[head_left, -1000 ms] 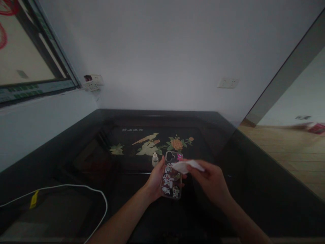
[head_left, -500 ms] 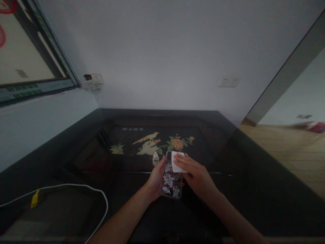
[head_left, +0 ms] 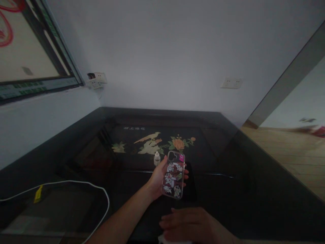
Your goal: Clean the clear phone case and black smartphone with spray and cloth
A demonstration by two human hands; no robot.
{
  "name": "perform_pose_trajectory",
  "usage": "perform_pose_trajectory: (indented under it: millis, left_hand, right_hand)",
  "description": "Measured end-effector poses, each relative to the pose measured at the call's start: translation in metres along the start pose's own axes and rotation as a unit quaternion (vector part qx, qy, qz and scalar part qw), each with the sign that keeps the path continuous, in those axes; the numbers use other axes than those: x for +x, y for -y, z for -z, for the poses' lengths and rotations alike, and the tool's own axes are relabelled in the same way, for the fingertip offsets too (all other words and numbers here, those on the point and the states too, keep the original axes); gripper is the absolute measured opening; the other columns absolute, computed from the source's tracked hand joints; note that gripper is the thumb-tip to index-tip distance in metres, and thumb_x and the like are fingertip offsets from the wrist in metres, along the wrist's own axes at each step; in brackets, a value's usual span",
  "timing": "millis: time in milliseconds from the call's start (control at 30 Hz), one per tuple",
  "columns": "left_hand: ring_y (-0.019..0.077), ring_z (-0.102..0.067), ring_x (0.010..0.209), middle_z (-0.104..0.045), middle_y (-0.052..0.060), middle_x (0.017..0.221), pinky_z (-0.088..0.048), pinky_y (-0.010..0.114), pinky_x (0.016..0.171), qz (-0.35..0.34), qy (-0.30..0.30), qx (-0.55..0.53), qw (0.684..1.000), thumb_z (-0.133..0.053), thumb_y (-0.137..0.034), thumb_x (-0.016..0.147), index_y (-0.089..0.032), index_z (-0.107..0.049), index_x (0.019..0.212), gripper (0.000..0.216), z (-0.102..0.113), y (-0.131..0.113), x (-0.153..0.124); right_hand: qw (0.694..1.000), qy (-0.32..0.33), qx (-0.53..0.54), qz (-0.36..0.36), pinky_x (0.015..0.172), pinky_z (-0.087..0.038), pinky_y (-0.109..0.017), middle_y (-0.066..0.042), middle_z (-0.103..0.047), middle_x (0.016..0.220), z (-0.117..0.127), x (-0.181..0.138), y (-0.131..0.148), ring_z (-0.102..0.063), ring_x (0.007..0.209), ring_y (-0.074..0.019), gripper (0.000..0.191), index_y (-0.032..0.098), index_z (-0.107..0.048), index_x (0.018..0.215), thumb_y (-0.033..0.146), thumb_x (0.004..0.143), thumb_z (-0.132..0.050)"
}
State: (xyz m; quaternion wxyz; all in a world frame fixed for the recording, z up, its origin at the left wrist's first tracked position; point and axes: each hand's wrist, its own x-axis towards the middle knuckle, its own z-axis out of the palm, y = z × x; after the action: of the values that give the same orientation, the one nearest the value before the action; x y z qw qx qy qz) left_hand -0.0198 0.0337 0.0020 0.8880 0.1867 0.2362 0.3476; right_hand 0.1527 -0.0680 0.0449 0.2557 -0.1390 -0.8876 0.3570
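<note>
A clear phone case (head_left: 173, 176) printed with white cartoon figures lies in my left hand (head_left: 157, 179). The thumb runs along its left edge and the fingertips show past its right edge. At the bottom of the view, my right hand (head_left: 188, 223) is closed over a white wipe (head_left: 175, 241), slightly blurred and apart from the case. Only a strip of the wipe shows below the fingers. Just beyond the left thumb stands a small bottle (head_left: 157, 159) with a white cap. A flat black rectangular thing (head_left: 191, 184) lies behind the case, hard to make out.
The dark glossy table (head_left: 228, 200) bears a bird-and-flower picture (head_left: 149, 144). A white cable (head_left: 76, 182) with a yellow tag (head_left: 38, 194) curves across its left side. Wall sockets (head_left: 232, 83) sit above the back edge, and a window (head_left: 30, 44) is at upper left.
My right hand has come off the case with the wipe and moved down toward the near edge. The case's upper part, with a pink figure, is now uncovered. The left hand still holds it.
</note>
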Motion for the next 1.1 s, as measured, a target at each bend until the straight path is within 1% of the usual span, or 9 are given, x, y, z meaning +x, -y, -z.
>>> perform_pose_trajectory:
  millis: [100,200,267,333,500,733,933,1033,1100]
  left_hand:
    - [0.0277,-0.073,0.084,-0.074,0.023,0.104,-0.057,0.039,0.075,0.004,0.005,0.009,1.000,-0.026,-0.064,0.102,-0.001,-0.068,0.121,0.078,0.000,0.001,0.000]
    - [0.0265,-0.073,0.081,-0.075,0.022,0.102,-0.057,0.037,0.074,0.019,0.018,0.017,1.000,-0.028,-0.065,0.101,-0.003,-0.069,0.120,0.077,0.001,0.002,0.000]
    - [0.0269,-0.073,0.082,-0.075,0.022,0.103,-0.058,0.038,0.074,0.030,0.024,0.023,0.999,-0.028,-0.066,0.100,-0.003,-0.069,0.120,0.077,0.001,0.003,0.000]
    - [0.0276,-0.073,0.085,-0.074,0.023,0.105,-0.058,0.039,0.074,0.033,0.025,0.026,0.999,-0.029,-0.067,0.100,-0.004,-0.069,0.120,0.078,0.001,0.004,0.000]
    - [0.0281,-0.074,0.081,-0.076,0.021,0.100,-0.058,0.039,0.074,0.022,0.015,0.027,0.999,-0.031,-0.066,0.100,-0.004,-0.067,0.124,0.075,0.001,0.003,0.001]
    - [0.0254,-0.075,0.089,-0.077,0.017,0.097,-0.056,0.031,0.081,-0.008,-0.012,0.023,1.000,-0.034,-0.060,0.103,-0.005,-0.069,0.122,0.068,0.000,0.001,0.000]
    - [0.0280,-0.073,0.086,-0.075,0.022,0.105,-0.057,0.039,0.078,-0.002,0.014,0.025,1.000,-0.029,-0.065,0.101,-0.003,-0.069,0.119,0.076,0.000,0.000,-0.003]
    - [0.0287,-0.072,0.090,-0.074,0.022,0.107,-0.057,0.042,0.079,-0.001,0.020,0.025,0.999,-0.033,-0.065,0.100,-0.004,-0.068,0.119,0.073,-0.003,-0.001,-0.006]
    - [0.0282,-0.071,0.090,-0.073,0.022,0.105,-0.057,0.042,0.079,0.002,0.022,0.027,0.999,-0.035,-0.065,0.100,-0.004,-0.069,0.117,0.072,-0.005,-0.003,-0.008]
  right_hand:
    - [0.985,-0.138,0.037,-0.094,0.100,-0.057,-0.028,-0.002,-0.077,0.121,0.014,0.004,-0.001,-0.074,0.111,-0.0171,0.036,0.030,-0.069,0.129,0.015,0.097,-0.063]
    - [0.915,-0.333,-0.002,-0.226,0.085,-0.064,-0.029,-0.002,-0.082,0.103,0.034,0.011,-0.022,-0.079,0.092,-0.0207,0.020,0.027,-0.080,0.107,0.022,0.095,-0.065]
    - [0.872,-0.425,-0.014,-0.244,0.089,-0.064,-0.034,-0.004,-0.079,0.114,0.047,0.016,-0.043,-0.077,0.101,-0.0243,0.024,0.024,-0.078,0.114,0.028,0.096,-0.063]
    - [0.853,-0.469,-0.070,-0.220,0.102,-0.058,-0.041,-0.006,-0.075,0.125,0.056,0.019,-0.062,-0.073,0.114,-0.0262,0.028,0.024,-0.076,0.120,0.026,0.095,-0.063]
    - [0.902,-0.362,-0.201,-0.119,0.117,-0.044,-0.050,-0.004,-0.069,0.135,0.046,0.019,-0.082,-0.064,0.129,-0.0242,0.042,0.029,-0.074,0.125,0.009,0.091,-0.059]
    - [0.936,-0.220,-0.269,-0.055,0.120,-0.039,-0.050,-0.005,-0.067,0.139,0.004,0.006,-0.055,-0.060,0.133,-0.0204,0.061,0.028,-0.064,0.137,-0.003,0.086,-0.052]
    - [0.981,-0.085,-0.166,-0.046,0.121,-0.039,-0.041,-0.005,-0.068,0.138,-0.005,-0.004,-0.014,-0.062,0.130,-0.0171,0.053,0.027,-0.059,0.141,0.004,0.093,-0.057]
    - [0.998,-0.022,-0.045,-0.045,0.112,-0.050,-0.030,-0.003,-0.070,0.135,-0.003,-0.011,-0.003,-0.066,0.125,-0.0153,0.047,0.031,-0.055,0.145,0.017,0.100,-0.060]
    - [0.998,-0.023,0.018,-0.058,0.099,-0.057,-0.023,-0.002,-0.075,0.127,-0.002,-0.016,0.000,-0.071,0.116,-0.0143,0.043,0.033,-0.057,0.143,0.023,0.101,-0.061]
